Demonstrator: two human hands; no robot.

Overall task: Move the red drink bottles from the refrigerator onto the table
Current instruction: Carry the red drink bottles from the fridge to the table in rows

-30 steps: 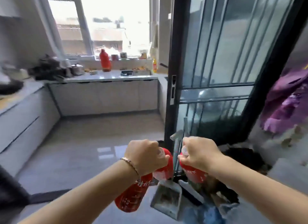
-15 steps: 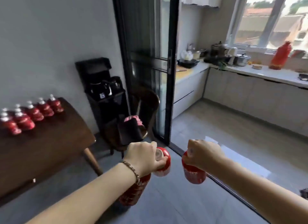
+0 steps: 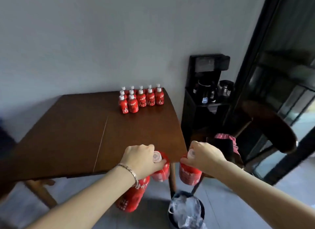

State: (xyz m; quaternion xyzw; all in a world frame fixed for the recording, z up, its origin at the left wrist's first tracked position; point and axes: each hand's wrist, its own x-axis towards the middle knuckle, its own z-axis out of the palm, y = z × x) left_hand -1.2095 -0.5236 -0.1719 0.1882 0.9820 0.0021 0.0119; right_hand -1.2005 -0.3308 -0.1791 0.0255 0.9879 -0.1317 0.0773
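dark brown wood: the table [image 3: 71, 135] fills the middle of my view, set against a plain grey wall [image 3: 102, 41].
on the table: a cluster of red drink bottles [image 3: 140, 99] with white caps stands upright at the far right corner, packed close in rows; i count about twelve, though the back ones are partly hidden.
left hand [image 3: 141, 160]: closed around the necks of two red bottles; one [image 3: 162, 170] hangs upright by its cap at the near table edge, the other [image 3: 131, 196] slants down under my wrist, below the tabletop. a bracelet [image 3: 129, 170] sits on that wrist.
right hand [image 3: 204, 155]: closed on the top of one red bottle [image 3: 189, 176], held just off the near right corner of the table, not over it.
bottles in hand: three, all in the air, none touching the table.
in the way: the near right table corner lies between my two hands; a table leg [image 3: 172, 177] drops just behind the bottles.
below: one dark bin [image 3: 185, 211] with a clear plastic liner stands on the floor under my right hand.
right side: one black stand [image 3: 204, 99] holding kettles, one dark wooden chair [image 3: 269, 126] with pink and black cloth on it, and a black-framed glass door [image 3: 281, 75].
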